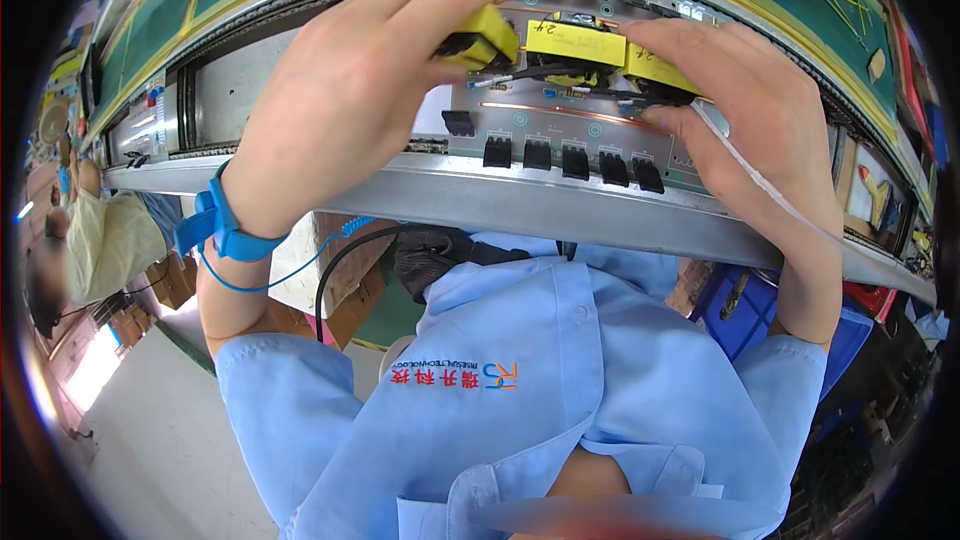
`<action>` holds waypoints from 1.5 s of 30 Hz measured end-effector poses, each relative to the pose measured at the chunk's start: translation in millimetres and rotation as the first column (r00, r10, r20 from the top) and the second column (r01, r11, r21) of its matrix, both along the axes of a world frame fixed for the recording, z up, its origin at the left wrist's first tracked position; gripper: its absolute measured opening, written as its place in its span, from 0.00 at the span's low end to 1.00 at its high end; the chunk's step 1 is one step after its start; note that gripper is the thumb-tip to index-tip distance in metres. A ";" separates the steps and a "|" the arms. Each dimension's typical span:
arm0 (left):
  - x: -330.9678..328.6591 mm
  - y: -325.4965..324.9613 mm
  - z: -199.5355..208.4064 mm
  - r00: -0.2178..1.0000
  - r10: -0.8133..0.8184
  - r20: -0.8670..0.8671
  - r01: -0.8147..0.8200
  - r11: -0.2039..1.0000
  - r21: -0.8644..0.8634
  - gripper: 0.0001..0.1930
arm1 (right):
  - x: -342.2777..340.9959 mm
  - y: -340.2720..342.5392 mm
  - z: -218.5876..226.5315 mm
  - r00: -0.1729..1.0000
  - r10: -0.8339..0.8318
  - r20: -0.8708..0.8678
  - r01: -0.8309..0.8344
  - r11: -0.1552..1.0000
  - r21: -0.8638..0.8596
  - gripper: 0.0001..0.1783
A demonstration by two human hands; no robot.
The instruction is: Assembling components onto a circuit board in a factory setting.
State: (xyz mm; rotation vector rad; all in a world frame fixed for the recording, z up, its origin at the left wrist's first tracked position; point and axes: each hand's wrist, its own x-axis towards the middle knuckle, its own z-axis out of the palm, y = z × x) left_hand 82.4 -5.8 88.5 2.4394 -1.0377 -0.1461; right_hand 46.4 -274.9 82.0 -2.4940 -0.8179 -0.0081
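Observation:
A grey-green circuit board (pixel 485 125) lies on the conveyor rails in front of me, with black components (pixel 575 160) standing along its near and far edges. My left hand (pixel 350 80) is closed round a yellow-wrapped transformer (pixel 484 38) over the board's left part. My right hand (pixel 745 100) grips another yellow transformer (pixel 655 68) at the board's right, thumb and fingers on opposite sides. Between the hands sits a third yellow transformer (pixel 572 46) with handwritten marks, touching the right one. Dark leads cross in front of them. Whether the held transformers touch the board is hidden.
A metal rail (pixel 470 195) runs along the near side of the conveyor. From the blue wrist strap (pixel 235 230) on my left wrist hangs a coiled cord. A white cable (pixel 770 190) passes by my right hand. Another person (pixel 110 240) is at far left; a blue bin (pixel 740 315) stands below right.

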 end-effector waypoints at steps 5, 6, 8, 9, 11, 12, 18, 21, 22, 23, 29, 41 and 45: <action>7.3 -11.3 3.4 0.987 -0.114 0.109 0.104 0.990 0.097 0.27 | -2.1 1.0 -3.6 0.999 -0.017 0.046 0.018 1.000 -0.022 0.29; 9.1 -13.0 4.7 0.982 -0.151 0.113 0.139 0.984 0.109 0.27 | -1.9 1.0 -3.5 0.999 -0.014 0.044 0.015 1.000 -0.023 0.29; 11.7 -14.8 4.0 0.975 -0.168 0.148 0.149 0.980 0.132 0.26 | -1.4 0.3 -2.5 0.999 -0.010 0.047 0.013 0.998 -0.055 0.29; 11.8 -15.5 3.7 0.973 -0.178 0.145 0.155 0.975 0.158 0.26 | -1.4 -0.1 -2.5 0.999 -0.007 0.046 0.010 0.998 -0.056 0.29; 11.5 -15.7 5.4 0.972 -0.189 0.140 0.162 0.970 0.184 0.26 | -1.1 -1.6 -2.8 0.999 -0.011 0.051 0.014 0.999 -0.048 0.29; 10.8 -15.0 7.9 0.972 -0.198 0.130 0.169 0.965 0.203 0.26 | -0.6 -2.2 -2.8 0.999 -0.012 0.050 0.015 0.999 -0.049 0.29; 0.7 -14.7 0.0 0.963 -0.144 0.228 0.111 0.982 0.152 0.26 | 1.7 -1.1 -0.2 0.998 -0.005 0.069 0.008 0.999 -0.051 0.29; -0.2 -11.6 -2.2 0.966 -0.122 0.229 0.088 0.984 0.153 0.26 | 5.3 -5.5 3.4 0.998 0.026 0.055 -0.023 0.998 -0.058 0.28; -0.9 -10.1 -2.8 0.974 -0.111 0.199 0.082 0.986 0.148 0.27 | 6.8 -8.6 5.1 0.998 0.063 -0.019 -0.062 0.996 0.065 0.27; -0.3 -8.1 -4.2 0.987 -0.090 0.136 0.074 0.990 0.121 0.28 | 9.3 -12.8 7.7 0.990 0.112 -0.086 -0.094 0.978 0.186 0.26; -11.8 11.9 -2.3 0.988 0.042 0.148 -0.030 0.996 -0.087 0.28 | -6.8 -43.3 32.4 0.918 -0.194 -0.346 0.359 0.780 0.512 0.16; -35.6 11.3 3.5 0.679 -0.098 0.727 0.022 0.993 0.113 0.17 | 23.4 14.4 20.2 0.977 -0.093 -0.194 0.162 0.910 0.381 0.18; -21.1 12.9 19.4 0.623 -0.264 0.736 0.116 0.962 0.247 0.16 | 25.7 22.7 -1.0 0.972 0.095 0.217 -0.131 0.978 0.160 0.12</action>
